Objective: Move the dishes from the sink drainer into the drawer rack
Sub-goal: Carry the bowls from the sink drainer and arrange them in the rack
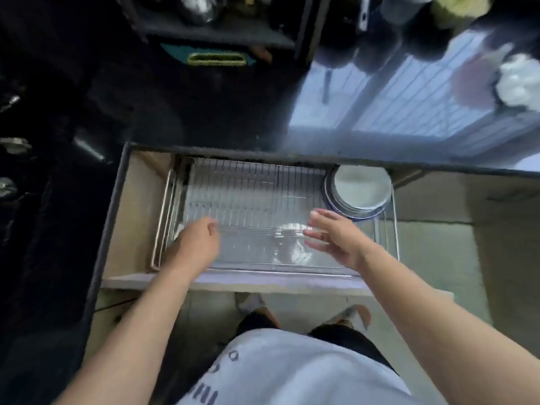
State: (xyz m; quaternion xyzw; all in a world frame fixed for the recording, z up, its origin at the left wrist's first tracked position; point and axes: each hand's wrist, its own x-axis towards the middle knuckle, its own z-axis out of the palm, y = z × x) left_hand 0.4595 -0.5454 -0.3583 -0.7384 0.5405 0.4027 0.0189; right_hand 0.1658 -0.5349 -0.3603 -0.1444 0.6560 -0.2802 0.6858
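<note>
— Looking down into the pulled-out drawer (pixel 131 217): wire rack (pixel 251 200) inside, nearly all bare. Only one stack of dishes (pixel 361 191) so far, at the rack's far right corner, white plates nested over a blue-rimmed one.

— So barely begun?

— Judged so, yes. One stack in, the whole left and middle of the rack unfilled. Can't count the plates in that stack, though; too blurred.

— And the hands?

— Left hand (pixel 194 244) over the rack's near left part, fingers loosely curled, holding nothing. Right hand (pixel 336 235) over the near right part, just this side of the dishes, fingers spread and relaxed, nothing pinched, not touching the stack. Neither grip closed on anything.

— Resting on the wires or above them?

— Cannot tell; motion blur at the fingertips.

— Where's the drainer?

— Not made out. Dark bench (pixel 409 112) beyond the rack, glossy, throwing back a window's reflection. Something pale and round at the far right, well apart from the rack, possibly more crockery, too smeared to say.

— So what's left?

— Likely most of it: fetching the remaining dishes from beyond the rack and slotting them in. Plenty of room. Both hands free for the next load.
</note>
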